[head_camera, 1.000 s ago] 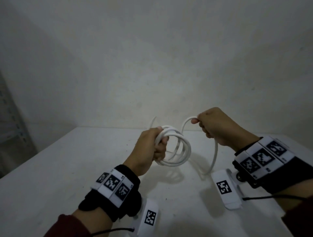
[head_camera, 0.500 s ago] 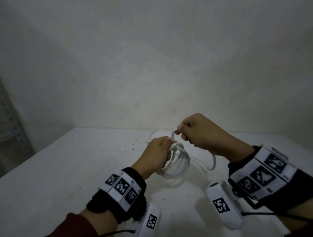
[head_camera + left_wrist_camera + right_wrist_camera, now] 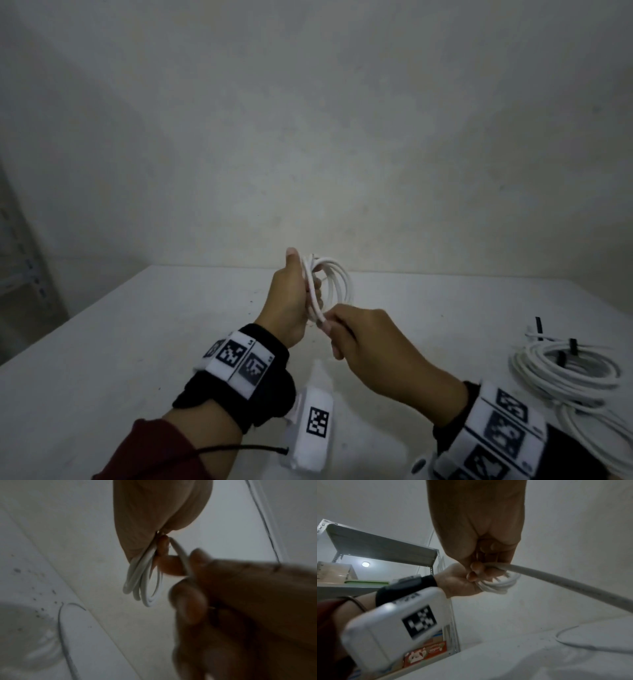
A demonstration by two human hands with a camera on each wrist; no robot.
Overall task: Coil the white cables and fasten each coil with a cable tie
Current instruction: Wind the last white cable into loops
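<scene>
Above the white table (image 3: 137,342) my left hand (image 3: 291,301) grips a small coil of white cable (image 3: 337,281), held upright with the thumb raised along its left side. Right below it, my right hand (image 3: 356,335) pinches the loose end of the same cable (image 3: 323,323) against the bottom of the coil. In the left wrist view the loops of the coil (image 3: 145,585) hang from my left hand (image 3: 154,520), and my right hand (image 3: 231,601) is blurred. In the right wrist view my right hand (image 3: 481,534) grips a cable strand (image 3: 556,580).
Finished coils of white cable (image 3: 565,370) with black ties (image 3: 572,346) lie on the table at the right edge. A metal shelf (image 3: 376,547) with boxes stands to the left of the table. A bare wall rises behind the table's far edge.
My left hand has lifted and turned the coil upright. My right hand has dropped from above the coil to below it, bringing the loose cable end along. The finished coils came into view.
</scene>
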